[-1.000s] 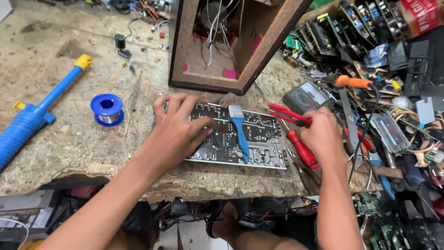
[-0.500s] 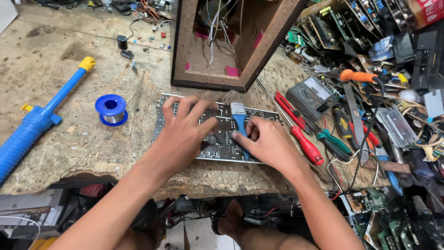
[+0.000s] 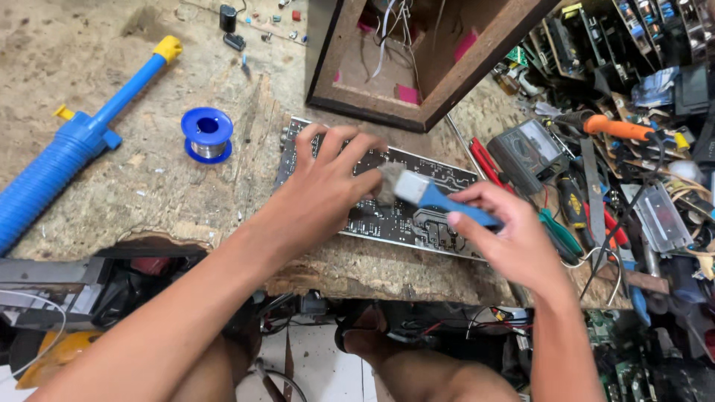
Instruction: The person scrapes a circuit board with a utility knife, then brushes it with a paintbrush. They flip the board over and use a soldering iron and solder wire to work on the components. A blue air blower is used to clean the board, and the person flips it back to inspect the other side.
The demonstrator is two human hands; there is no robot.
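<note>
Bare bench [image 3: 97, 201] lies open to the left of the board [image 3: 387, 216], broken only by the blue spool [image 3: 207, 135] and, further left, the long blue pump [image 3: 74, 149]. Far of the board, the wooden box [image 3: 424, 67] stands right at its edge and blocks that way. To the right, a meter [image 3: 525, 149], screwdrivers [image 3: 573, 205] and a heap of tools and parts crowd close against the board. Near, the bench edge drops off. The left hand [image 3: 328, 186] covers the board's left part; the right hand [image 3: 499, 238] with the brush [image 3: 428, 195] hangs over its right end.

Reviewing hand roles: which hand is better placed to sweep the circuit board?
Probably right: the right hand grips the blue-handled brush, bristles over the circuit board. The left hand lies flat on it.
</note>
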